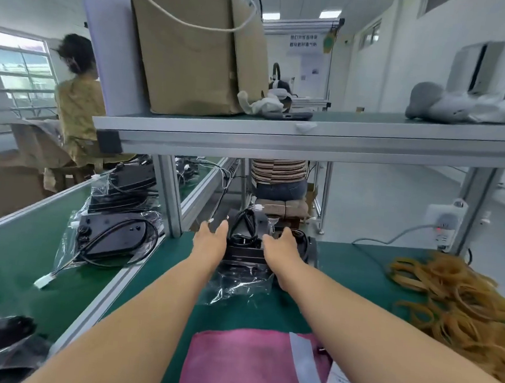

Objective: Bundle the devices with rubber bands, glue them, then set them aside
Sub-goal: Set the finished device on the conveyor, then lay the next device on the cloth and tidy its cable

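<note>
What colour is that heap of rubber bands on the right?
Tan, yellowish brown; the head view shows the rubber bands plainly.

bagged device stack [246,246] at the far middle of the table [344,266], pile of rubber bands [453,298] to its right, more bagged devices [113,235] on the conveyor [10,264] at left, cardboard box [195,46] on the shelf [309,135] above

Both bare forearms stretched straight forward, nearly parallel. Left hand [210,242] palm turned inward, fingers extended. Right hand [283,248] level with it, near; its finger curl not readable.
</note>
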The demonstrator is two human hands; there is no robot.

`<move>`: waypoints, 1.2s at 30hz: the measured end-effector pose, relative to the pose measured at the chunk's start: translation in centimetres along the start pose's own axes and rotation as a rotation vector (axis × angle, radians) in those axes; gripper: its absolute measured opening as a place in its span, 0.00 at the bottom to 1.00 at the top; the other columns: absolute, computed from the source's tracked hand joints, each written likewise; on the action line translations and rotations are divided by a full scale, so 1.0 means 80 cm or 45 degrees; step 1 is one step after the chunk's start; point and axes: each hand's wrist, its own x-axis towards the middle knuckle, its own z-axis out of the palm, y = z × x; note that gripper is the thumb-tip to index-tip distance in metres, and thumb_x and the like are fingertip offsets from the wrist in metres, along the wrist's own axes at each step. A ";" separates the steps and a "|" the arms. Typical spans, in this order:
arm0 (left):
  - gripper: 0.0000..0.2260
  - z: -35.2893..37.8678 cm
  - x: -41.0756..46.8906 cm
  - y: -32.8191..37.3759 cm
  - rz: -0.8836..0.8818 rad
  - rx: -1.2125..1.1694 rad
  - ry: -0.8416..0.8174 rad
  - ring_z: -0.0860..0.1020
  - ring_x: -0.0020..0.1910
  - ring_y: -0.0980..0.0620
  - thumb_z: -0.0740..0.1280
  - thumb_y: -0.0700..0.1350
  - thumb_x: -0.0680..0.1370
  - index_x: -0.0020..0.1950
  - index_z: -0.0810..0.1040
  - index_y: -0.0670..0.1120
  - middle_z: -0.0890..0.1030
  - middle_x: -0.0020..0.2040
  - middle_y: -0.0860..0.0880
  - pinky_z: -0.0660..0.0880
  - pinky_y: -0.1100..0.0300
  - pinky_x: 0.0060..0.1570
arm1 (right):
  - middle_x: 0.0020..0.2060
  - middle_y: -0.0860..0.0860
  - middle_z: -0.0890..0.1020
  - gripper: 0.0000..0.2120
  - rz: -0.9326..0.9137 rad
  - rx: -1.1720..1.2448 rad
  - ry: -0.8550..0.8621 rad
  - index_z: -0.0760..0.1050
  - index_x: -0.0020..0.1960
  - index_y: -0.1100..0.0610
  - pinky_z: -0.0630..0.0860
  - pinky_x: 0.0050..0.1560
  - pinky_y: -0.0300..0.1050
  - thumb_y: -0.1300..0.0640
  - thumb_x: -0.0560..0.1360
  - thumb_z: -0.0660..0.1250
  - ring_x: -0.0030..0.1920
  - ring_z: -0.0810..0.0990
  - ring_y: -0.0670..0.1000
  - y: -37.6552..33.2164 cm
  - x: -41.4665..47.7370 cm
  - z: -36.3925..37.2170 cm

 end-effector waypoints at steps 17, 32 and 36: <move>0.24 -0.006 -0.047 0.005 0.102 -0.180 -0.061 0.65 0.74 0.46 0.58 0.52 0.83 0.79 0.60 0.51 0.64 0.78 0.49 0.62 0.47 0.71 | 0.67 0.52 0.72 0.27 -0.084 0.180 -0.129 0.56 0.79 0.50 0.67 0.42 0.35 0.62 0.81 0.54 0.42 0.71 0.41 0.002 -0.051 -0.009; 0.14 -0.021 -0.231 -0.011 0.326 -0.320 0.030 0.75 0.57 0.66 0.58 0.46 0.83 0.66 0.77 0.49 0.78 0.62 0.58 0.66 0.78 0.49 | 0.52 0.46 0.79 0.04 -0.177 0.546 0.164 0.76 0.52 0.47 0.76 0.45 0.43 0.54 0.78 0.65 0.46 0.78 0.44 0.046 -0.172 -0.067; 0.13 -0.026 -0.283 -0.019 0.309 -0.421 0.015 0.77 0.59 0.64 0.59 0.46 0.83 0.65 0.79 0.52 0.81 0.58 0.61 0.71 0.64 0.62 | 0.54 0.53 0.81 0.15 -0.081 0.841 0.069 0.71 0.62 0.54 0.80 0.50 0.52 0.52 0.78 0.68 0.50 0.82 0.50 0.065 -0.197 -0.082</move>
